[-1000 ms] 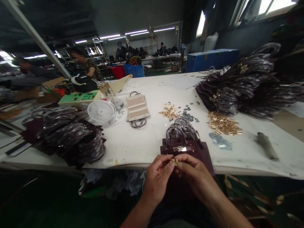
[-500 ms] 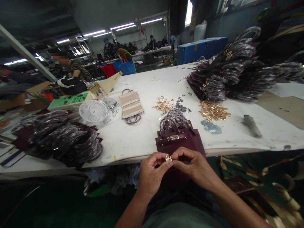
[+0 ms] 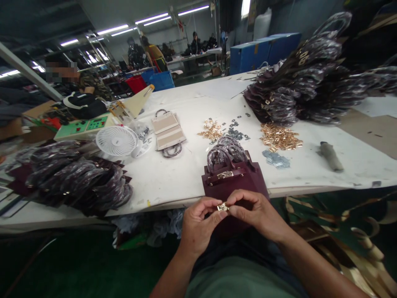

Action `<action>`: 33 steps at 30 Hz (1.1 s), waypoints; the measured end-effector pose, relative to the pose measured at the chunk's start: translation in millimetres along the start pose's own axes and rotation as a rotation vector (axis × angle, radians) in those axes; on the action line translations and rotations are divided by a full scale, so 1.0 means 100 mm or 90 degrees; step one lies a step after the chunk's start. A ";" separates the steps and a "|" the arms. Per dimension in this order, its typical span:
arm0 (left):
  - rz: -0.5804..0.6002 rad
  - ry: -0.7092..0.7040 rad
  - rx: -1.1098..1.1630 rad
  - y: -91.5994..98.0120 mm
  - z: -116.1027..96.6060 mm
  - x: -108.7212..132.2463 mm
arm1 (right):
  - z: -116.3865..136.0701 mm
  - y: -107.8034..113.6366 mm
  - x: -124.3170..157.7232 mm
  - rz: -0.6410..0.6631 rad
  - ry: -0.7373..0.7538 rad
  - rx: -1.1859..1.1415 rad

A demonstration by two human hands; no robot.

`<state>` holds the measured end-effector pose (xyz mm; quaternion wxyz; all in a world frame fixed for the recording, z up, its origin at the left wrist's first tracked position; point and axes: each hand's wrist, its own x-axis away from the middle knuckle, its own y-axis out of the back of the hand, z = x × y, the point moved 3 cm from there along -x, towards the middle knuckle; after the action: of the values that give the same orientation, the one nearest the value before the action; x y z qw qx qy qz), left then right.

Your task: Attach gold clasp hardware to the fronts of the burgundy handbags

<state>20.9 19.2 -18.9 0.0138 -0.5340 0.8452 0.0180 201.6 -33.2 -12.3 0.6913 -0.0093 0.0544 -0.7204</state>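
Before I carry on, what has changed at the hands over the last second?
Left hand and right hand seem drawn slightly back from the maroon bag, fingers still pinching the gold clasp; nothing taken or let go. A far person in yellow has straightened up. The bag stays put.

Shiny gold metal clasp (image 3: 222, 207); matt maroon leather-like bag (image 3: 234, 184); white cloth-covered table (image 3: 173, 182).

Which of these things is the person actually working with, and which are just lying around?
In use: gold clasp, pinched between left hand and right hand; maroon bag just behind.
Lying about: white fan, beige bag, grey tool, wrapped bags.
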 end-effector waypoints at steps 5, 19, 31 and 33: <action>0.016 -0.097 -0.097 -0.01 -0.03 0.01 | 0.00 0.03 -0.04 0.008 -0.026 -0.020; -0.023 -0.181 -0.112 -0.04 -0.08 -0.02 | -0.02 -0.06 0.03 -0.048 0.051 -0.039; -0.213 -0.072 -0.313 0.13 0.34 -0.27 | -0.18 0.02 -0.27 -0.170 0.055 0.180; -0.252 -0.005 -0.309 0.20 0.48 -0.38 | -0.17 0.01 -0.37 -0.164 0.049 0.223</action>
<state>19.7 64.2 -64.6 -0.1077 -0.6757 0.6957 0.2185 202.3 4.6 -27.4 0.5820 0.1318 -0.0468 -0.8011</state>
